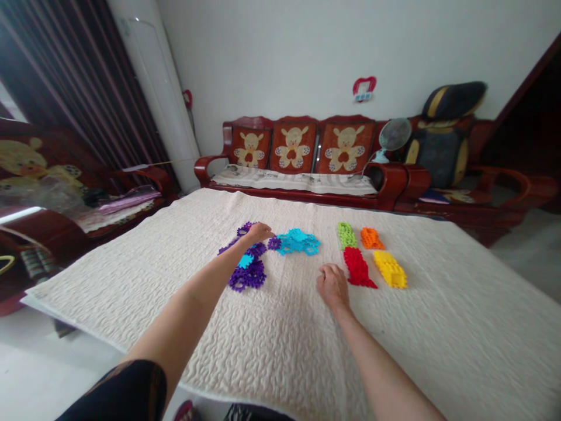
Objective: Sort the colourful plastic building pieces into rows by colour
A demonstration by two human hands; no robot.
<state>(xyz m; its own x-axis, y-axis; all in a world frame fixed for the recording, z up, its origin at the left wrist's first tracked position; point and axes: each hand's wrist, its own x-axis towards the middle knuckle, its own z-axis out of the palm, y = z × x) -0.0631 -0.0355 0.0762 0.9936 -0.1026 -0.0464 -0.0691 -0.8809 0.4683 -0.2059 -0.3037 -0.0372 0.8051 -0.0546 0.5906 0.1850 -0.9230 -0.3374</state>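
My left hand [260, 232] reaches over the purple gear pieces, its fingers pinched on a single purple gear [274, 242] beside the turquoise pile. Below and left of this hand lies a heap of purple gears [248, 276], partly hidden by my forearm, with a turquoise gear [245, 261] on top. Turquoise gears [298, 241] form a loose pile just right of the pinched one. My right hand [333, 283] rests on the cloth with its fingers curled in, no object showing in it. Close to its right lies a red stack of gears [358, 268].
Lime green gears [347, 235], orange gears [372, 238] and yellow gears [390, 269] lie grouped at the right. A cream quilted cloth [280, 345] covers the table. Beyond it stand a wooden sofa [302, 192] with bear cushions and a small fan [395, 139].
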